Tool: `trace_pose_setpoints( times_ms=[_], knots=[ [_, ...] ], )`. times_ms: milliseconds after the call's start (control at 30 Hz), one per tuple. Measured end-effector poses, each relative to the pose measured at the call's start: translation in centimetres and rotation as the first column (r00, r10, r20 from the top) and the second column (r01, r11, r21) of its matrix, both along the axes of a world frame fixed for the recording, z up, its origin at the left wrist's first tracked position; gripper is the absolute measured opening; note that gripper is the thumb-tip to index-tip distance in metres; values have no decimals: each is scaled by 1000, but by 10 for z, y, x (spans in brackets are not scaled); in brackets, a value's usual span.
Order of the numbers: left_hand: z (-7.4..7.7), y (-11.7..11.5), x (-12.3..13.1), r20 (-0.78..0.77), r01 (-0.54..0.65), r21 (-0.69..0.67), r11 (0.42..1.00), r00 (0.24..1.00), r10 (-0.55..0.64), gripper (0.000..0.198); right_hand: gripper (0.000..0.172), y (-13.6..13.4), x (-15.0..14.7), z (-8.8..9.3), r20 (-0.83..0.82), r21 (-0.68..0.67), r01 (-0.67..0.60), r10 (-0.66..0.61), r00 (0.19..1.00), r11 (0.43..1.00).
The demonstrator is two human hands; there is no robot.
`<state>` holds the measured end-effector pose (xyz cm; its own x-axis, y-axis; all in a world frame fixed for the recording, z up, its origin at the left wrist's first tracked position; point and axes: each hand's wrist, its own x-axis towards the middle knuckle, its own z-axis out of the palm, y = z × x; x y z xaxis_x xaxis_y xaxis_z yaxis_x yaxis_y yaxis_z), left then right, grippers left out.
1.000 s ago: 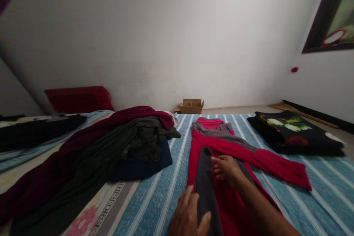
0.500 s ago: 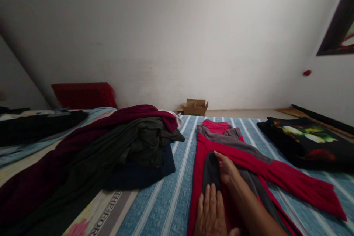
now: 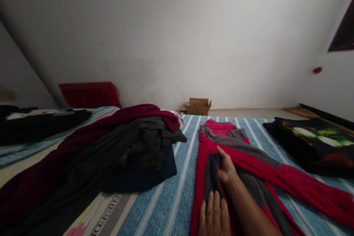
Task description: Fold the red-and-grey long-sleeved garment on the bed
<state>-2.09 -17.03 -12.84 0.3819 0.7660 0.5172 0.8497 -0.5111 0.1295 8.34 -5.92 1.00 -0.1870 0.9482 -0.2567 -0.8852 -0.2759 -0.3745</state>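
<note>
A red and grey fleece jacket (image 3: 203,177) lies on the blue striped sheet, its collar toward the wall and one sleeve stretched out to the right. My left hand (image 3: 214,215) rests flat on the jacket's dark grey panel near the bottom of the view, fingers straight and pointing away from me. Further up that panel, my right hand (image 3: 227,167) grips the fabric at its right side, turned on edge. One digit points up toward the red sleeve, while the other fingers are mostly hidden.
Left of the jacket lies a heap with a dark olive garment (image 3: 143,143), a maroon garment (image 3: 74,143) and navy cloth (image 3: 163,171). Black folded clothing (image 3: 309,147) with a printed picture sits at right. A cardboard box (image 3: 197,108) and a red box-shaped object (image 3: 91,94) stand by the wall.
The view has turned slightly left, so the jacket appears a little further right. Both hands stay on the grey panel, which now shows a deeper crease between them.
</note>
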Motion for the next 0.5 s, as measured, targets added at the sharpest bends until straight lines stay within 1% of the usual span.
trace_pose_setpoints(
  times_ms=[67,133,233,333,400,433,467,500],
  knots=[
    [-15,4,2,9,-17,27,999,1000,17,36,23,1,-1,1,-23,20,17,-16,1000,1000],
    [-24,5,3,29,-33,80,996,999,31,36,23,1,-1,2,-15,3,17,-17,1000,1000],
    [-28,4,4,55,-43,152,987,998,35,35,24,1,-1,1,13,-29,-29,29,999,999],
    [-29,2,7,32,-48,104,993,998,45,34,26,3,-1,-1,8,-6,-36,36,999,999],
    [-29,2,7,37,-58,76,995,998,56,33,26,5,-1,-2,-8,-1,-3,3,1000,1000],
    [-25,2,6,49,-57,67,996,997,54,33,26,6,-2,-2,-20,-6,16,-16,1000,1000],
    [-18,2,3,63,-43,54,998,997,39,32,26,8,-3,-2,-35,-16,32,-33,999,999],
    [-7,3,-1,80,-16,26,1000,997,14,31,26,9,-4,-1,-47,-31,44,-45,998,999]
  ],
)
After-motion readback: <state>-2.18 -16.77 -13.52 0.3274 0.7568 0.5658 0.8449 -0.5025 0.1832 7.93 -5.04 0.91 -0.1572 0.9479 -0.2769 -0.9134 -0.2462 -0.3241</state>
